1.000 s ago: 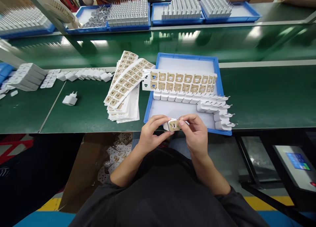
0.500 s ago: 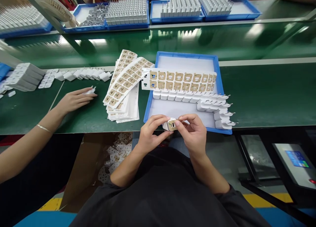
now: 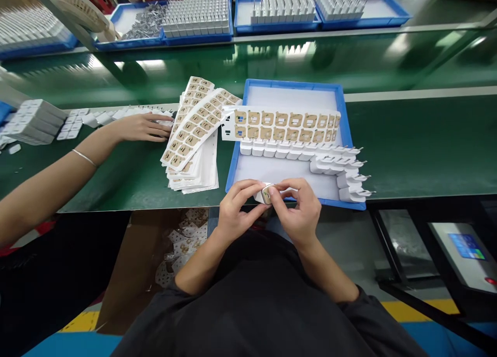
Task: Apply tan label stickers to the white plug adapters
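My left hand [image 3: 238, 208] grips a small white plug charger [image 3: 259, 195] at the near edge of the blue tray [image 3: 230, 176]. On the charger's face, turned toward my right hand [image 3: 298, 206], is a tan adhesive sticker [image 3: 266, 194] with cut-outs. The right thumb presses on this sticker, and the curled fingers meet the charger's edge. Just beyond, a strip of tan stickers [image 3: 281, 119] lies across the tray. Below the strip stand rows of white plug chargers [image 3: 285, 151], pins pointing right at the tray's right side.
Left of the tray lies a pile of sticker sheets [image 3: 196, 147]. A co-worker's hand [image 3: 145, 127] reaches over a row of chargers by it. Stacked white chargers [image 3: 39, 121] stand far left. Blue trays of pinned parts [image 3: 198, 15] line the back shelf. A box of scraps [image 3: 186, 238] sits below.
My right thumb has shifted left onto the sticker, with the right hand closer to the charger. The co-worker's hand has moved up and right toward the sticker sheets.
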### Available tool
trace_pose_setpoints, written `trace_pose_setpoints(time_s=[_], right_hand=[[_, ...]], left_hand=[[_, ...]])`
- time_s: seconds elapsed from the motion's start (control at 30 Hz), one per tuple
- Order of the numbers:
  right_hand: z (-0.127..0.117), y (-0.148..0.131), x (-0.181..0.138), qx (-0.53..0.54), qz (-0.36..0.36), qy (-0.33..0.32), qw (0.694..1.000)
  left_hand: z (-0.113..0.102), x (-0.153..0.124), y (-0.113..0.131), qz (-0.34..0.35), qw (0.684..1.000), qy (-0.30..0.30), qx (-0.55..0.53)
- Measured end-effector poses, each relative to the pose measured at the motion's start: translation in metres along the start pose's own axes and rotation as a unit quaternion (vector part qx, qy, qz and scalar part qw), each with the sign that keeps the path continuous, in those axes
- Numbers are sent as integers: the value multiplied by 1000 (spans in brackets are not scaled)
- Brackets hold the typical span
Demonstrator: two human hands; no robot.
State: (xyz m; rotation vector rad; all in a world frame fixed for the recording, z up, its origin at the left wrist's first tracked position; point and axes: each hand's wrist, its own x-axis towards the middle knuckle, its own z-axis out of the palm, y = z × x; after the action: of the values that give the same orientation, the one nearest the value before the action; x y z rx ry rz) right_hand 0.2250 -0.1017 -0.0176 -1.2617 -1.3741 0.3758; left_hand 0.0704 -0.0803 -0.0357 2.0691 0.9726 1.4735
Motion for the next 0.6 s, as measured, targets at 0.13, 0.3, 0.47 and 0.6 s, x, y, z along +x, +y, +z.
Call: trace_pose_setpoints(time_s=[0.13,0.3,0.47,0.6], right_hand=[[0,5,4,70,78,-37,994],[2,9,0,247,150,-144,946],[10,10,-7,264,156,-109,946],[11,17,-5,284,146,-89,943]], left_hand=[[3,-5,-3,-24,999,33,-22],[11,-11,-11,-65,992,65,-90],[16,-12,-15,-44,990,78,-105],[16,-12,-14,-50,991,74,-98]])
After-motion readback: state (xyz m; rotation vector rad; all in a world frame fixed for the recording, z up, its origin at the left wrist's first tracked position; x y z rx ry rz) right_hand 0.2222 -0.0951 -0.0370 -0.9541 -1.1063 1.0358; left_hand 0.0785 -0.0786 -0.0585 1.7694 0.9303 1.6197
